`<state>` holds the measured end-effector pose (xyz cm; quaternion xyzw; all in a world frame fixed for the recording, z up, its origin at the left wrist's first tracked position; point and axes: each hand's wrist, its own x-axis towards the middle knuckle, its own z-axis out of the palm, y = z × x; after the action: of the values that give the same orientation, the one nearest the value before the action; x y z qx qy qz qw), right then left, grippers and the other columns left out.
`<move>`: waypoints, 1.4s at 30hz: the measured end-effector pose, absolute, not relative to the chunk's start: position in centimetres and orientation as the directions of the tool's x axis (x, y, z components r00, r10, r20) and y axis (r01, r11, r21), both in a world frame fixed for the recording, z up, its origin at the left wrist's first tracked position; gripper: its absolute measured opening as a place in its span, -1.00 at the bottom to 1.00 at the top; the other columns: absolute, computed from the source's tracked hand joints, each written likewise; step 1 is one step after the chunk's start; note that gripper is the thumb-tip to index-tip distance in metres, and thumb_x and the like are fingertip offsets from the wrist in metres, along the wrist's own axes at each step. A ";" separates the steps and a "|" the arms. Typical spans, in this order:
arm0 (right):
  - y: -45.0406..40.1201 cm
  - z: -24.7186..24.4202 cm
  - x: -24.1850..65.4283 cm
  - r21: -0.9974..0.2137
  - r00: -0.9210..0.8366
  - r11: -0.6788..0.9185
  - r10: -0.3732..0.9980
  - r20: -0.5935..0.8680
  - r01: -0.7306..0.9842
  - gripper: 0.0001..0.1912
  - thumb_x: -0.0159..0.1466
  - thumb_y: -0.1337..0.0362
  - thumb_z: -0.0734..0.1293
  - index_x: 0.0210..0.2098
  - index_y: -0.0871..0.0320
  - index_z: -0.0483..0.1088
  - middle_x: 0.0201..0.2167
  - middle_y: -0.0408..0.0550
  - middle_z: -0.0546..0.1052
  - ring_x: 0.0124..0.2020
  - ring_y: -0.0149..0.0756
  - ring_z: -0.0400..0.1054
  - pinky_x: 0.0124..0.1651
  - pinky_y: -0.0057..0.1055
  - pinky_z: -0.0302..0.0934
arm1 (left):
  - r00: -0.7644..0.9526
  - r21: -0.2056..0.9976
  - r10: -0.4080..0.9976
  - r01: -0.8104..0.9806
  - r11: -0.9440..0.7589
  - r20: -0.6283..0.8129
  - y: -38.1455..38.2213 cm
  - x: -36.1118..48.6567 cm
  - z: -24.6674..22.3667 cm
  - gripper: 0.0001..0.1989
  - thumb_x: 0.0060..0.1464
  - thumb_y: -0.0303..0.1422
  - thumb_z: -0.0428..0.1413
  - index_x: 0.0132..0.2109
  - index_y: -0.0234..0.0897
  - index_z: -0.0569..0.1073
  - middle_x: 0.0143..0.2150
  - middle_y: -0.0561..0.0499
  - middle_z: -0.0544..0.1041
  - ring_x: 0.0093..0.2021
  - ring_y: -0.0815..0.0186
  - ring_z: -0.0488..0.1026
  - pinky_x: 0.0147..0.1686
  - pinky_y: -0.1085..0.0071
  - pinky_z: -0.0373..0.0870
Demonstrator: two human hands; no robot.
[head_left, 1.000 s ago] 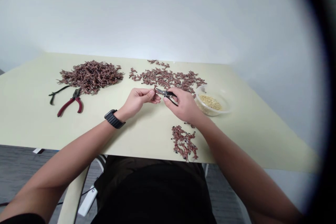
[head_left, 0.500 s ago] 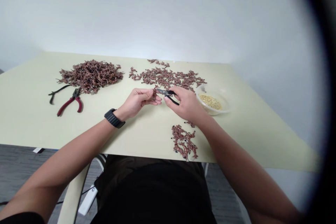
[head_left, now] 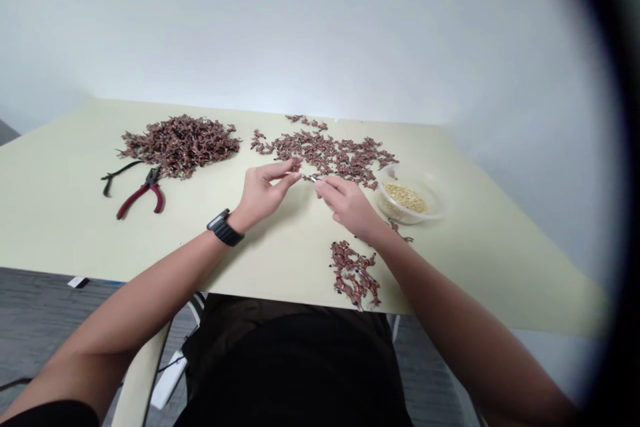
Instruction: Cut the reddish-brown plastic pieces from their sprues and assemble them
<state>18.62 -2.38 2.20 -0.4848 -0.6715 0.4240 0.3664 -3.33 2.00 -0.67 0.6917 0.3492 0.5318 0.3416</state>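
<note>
Where the hands are: over the pale table point(head_left: 150, 240), just beside each other.
Left hand point(head_left: 263, 193): fingers pinch a thin little piece point(head_left: 291, 173).
Right hand point(head_left: 347, 203): fingers grip a small shiny tool point(head_left: 313, 178).
Close by: brown metal bits point(head_left: 325, 153), just behind the hands; a clear bowl point(head_left: 407, 210) of tan grains, on the right.
Farther left: red pliers point(head_left: 143, 197).

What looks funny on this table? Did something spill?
A few brown pieces lie by themselves just below the bowl, apart from the nearest pile. They look like strays that got spilled.
</note>
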 end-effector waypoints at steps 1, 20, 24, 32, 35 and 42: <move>-2.3 2.2 18.9 -0.865 -0.227 0.269 0.956 0.186 0.424 -0.62 0.44 -0.09 0.28 -0.33 0.07 0.32 -0.48 -0.19 0.24 -0.46 -0.33 0.08 -0.39 -0.32 -0.04 | 0.224 0.910 0.888 0.015 -0.414 0.401 2.1 -3.3 -0.6 -0.69 0.25 -0.19 0.34 0.06 -0.20 0.72 0.09 -0.17 0.70 0.08 0.08 0.66 0.23 0.03 0.55; -1.1 2.0 21.0 -0.474 -0.399 0.636 0.762 0.510 0.609 -0.78 0.43 0.10 0.33 -0.10 0.11 0.48 -0.27 -0.06 0.55 -0.35 -0.26 0.31 -0.23 -0.29 0.11 | 0.548 0.950 0.836 -0.263 0.167 0.005 2.0 -3.9 -0.1 -0.73 0.29 -0.22 0.31 -0.09 -0.39 0.71 -0.12 -0.18 0.71 -0.18 0.31 0.67 0.03 0.39 0.61; -1.0 1.9 21.3 -0.473 -0.396 0.629 0.767 0.505 0.616 -0.78 0.42 0.10 0.34 -0.10 0.11 0.47 -0.27 -0.05 0.54 -0.34 -0.26 0.30 -0.24 -0.29 0.10 | 0.570 0.946 0.821 -0.268 0.185 0.001 2.2 -4.0 -0.2 -0.70 0.28 -0.22 0.32 -0.04 -0.40 0.71 -0.15 -0.16 0.71 -0.19 0.30 0.68 0.01 0.41 0.62; -0.9 1.9 21.4 -0.473 -0.409 0.628 0.770 0.489 0.617 -0.77 0.41 0.08 0.34 -0.14 0.12 0.46 -0.31 -0.07 0.50 -0.36 -0.28 0.28 -0.25 -0.29 0.08 | 0.575 0.949 0.818 -0.252 0.191 -0.012 2.3 -4.1 -0.2 -0.70 0.28 -0.22 0.31 -0.03 -0.40 0.71 -0.14 -0.18 0.71 -0.20 0.29 0.69 -0.03 0.41 0.63; -0.8 2.0 21.5 -0.474 -0.414 0.627 0.772 0.482 0.618 -0.77 0.42 0.08 0.34 -0.13 0.12 0.46 -0.31 -0.07 0.51 -0.36 -0.27 0.29 -0.25 -0.29 0.09 | 0.587 0.949 0.810 -0.245 0.199 -0.018 2.4 -4.3 -0.2 -0.70 0.28 -0.22 0.30 -0.02 -0.39 0.72 -0.15 -0.18 0.71 -0.21 0.30 0.69 -0.04 0.42 0.64; -1.4 2.5 21.5 -0.528 -0.408 0.578 0.815 0.411 0.622 -0.76 0.40 0.06 0.35 -0.18 0.11 0.47 -0.36 -0.10 0.50 -0.37 -0.28 0.28 -0.26 -0.30 0.08 | 0.562 0.982 0.826 -0.176 0.061 0.050 2.3 -4.1 -0.5 -0.70 0.25 -0.15 0.33 -0.16 -0.34 0.74 -0.11 -0.20 0.73 -0.19 0.25 0.69 0.01 0.30 0.64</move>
<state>21.47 -1.38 2.52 -0.4352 -0.8258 0.1478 0.3267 -4.11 2.26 -0.54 0.5747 0.2824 0.3731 0.6714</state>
